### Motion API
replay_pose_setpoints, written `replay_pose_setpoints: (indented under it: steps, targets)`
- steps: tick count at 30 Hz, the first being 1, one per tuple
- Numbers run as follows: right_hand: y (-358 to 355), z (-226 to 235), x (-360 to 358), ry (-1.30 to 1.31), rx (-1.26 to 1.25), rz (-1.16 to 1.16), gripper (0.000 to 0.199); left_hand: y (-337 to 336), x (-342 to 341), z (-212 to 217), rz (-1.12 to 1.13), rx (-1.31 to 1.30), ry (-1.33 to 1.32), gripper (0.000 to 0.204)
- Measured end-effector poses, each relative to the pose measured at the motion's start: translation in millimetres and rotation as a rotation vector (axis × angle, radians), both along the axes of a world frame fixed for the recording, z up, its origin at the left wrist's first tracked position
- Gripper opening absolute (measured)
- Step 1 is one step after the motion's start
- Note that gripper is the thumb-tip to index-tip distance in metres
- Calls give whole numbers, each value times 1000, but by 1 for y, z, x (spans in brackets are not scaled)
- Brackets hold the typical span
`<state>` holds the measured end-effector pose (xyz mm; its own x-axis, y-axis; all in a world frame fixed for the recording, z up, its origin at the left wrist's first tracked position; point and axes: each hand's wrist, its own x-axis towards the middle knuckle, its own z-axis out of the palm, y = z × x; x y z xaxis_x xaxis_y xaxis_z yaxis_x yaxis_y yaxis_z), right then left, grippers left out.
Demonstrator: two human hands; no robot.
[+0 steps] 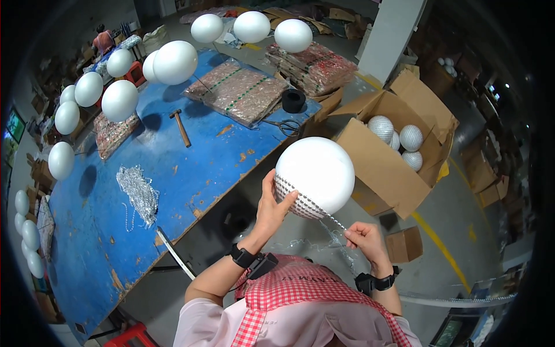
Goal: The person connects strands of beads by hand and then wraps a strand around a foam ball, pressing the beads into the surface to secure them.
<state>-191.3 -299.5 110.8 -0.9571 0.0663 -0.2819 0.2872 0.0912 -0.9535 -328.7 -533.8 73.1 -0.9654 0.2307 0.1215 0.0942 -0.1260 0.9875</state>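
My left hand (272,203) cups a large white foam ball (317,173) from its lower left side. A band of small silver mirror tiles (295,200) covers the bottom of the ball. From that band a thin strip of mirror tiles (336,221) runs down to my right hand (364,236), which pinches its free end just below and to the right of the ball. Both wrists wear black bands.
A blue worktable (196,168) on the left holds a hammer (180,128), scissors (284,124), a black tape roll (293,100), a pile of mirror strips (139,194) and bagged tile sheets (240,89). White balls (173,62) stand along it. An open carton (378,165) holds finished mirror balls (410,137).
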Motion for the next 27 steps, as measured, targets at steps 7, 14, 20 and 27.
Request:
replay_pose_setpoints:
  steps: [7, 14, 20, 27]
  targets:
    - [3, -12, -11, 9, 14, -32, 16, 1, -1, 3, 13, 115, -44, 57]
    - [3, -26, -20, 35, 1, -54, 16, -3, -2, -2, 30, 33, -171, 59]
    - [-2, -8, -22, 66, -32, -45, 14, -4, 2, -14, 55, -441, 87, 106]
    - [-11, 22, -14, 199, 7, 28, 11, 0, 0, -24, 1, -268, -46, 106]
